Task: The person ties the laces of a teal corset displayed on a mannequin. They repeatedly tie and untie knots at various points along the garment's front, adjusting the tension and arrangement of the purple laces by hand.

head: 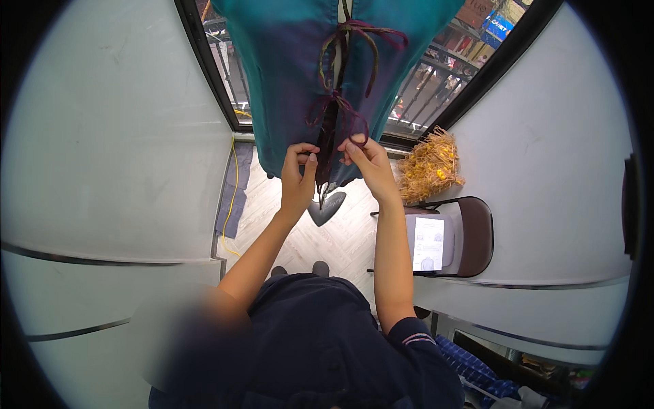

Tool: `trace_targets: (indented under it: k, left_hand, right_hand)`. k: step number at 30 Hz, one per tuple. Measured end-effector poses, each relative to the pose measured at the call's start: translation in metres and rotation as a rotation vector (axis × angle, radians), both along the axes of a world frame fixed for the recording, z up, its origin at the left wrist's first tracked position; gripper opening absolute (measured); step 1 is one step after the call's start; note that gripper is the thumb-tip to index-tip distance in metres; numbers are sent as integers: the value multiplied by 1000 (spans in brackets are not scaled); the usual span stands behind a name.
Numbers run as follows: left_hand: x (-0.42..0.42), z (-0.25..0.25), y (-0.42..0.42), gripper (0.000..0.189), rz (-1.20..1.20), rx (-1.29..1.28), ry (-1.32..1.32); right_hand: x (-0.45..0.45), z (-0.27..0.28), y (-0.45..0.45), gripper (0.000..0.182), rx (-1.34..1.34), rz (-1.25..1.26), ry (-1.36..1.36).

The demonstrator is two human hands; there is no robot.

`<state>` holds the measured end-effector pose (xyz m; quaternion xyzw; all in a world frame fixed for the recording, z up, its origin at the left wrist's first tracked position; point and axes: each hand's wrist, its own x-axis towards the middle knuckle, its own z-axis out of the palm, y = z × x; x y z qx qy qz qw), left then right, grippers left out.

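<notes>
A teal and purple garment (286, 87) hangs upright before me, its front edges joined by cord bows. The upper bow (352, 30) is of green and purple cord; a purple cord bow (334, 99) sits below it. My right hand (369, 163) pinches a loop of purple cord near the right front edge. At the left front edge, my left hand (300, 171) has its fingers curled close to the dark opening; whether it grips cord or cloth cannot be told. Dark cord ends hang between the hands, above a grey pointed stand base (327, 208) on the floor.
A brown folding chair (476, 236) at the right bears a printed sheet (428, 245). Behind it lies a bundle of straw-like dried material (433, 164). Grey cloth (231, 204) and a yellow cable (234, 197) lie along the left wall. Windows with a railing stand behind the garment.
</notes>
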<state>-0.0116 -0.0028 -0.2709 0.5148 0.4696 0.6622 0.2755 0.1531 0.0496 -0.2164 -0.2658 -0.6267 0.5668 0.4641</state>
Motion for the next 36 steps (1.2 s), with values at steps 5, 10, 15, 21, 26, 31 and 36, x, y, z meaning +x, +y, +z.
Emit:
trace_targets:
  k: [5, 10, 15, 21, 26, 31, 36]
  left_hand:
    - [2, 17, 8, 21, 124, 52, 166]
    - [15, 21, 14, 19, 140, 16, 126]
    - [20, 29, 19, 17, 153, 26, 72]
    - [20, 30, 9, 11, 80, 91, -21]
    - [20, 27, -13, 13, -2, 98, -137]
    - [16, 29, -41, 21, 91, 35, -112]
    - [17, 15, -53, 21, 59, 56, -200]
  right_hand:
    - [-18, -6, -5, 16, 148, -337, -240]
    - [-40, -29, -4, 14, 407, -462, -186]
    - [-47, -19, -2, 14, 255, -504, -124]
    - [-48, -21, -10, 12, 53, -405, 54]
    - [-38, -18, -16, 12, 104, -375, 26]
    - [-53, 7, -31, 22, 225, -658, -234]
    - [-70, -2, -22, 23, 414, -831, -391]
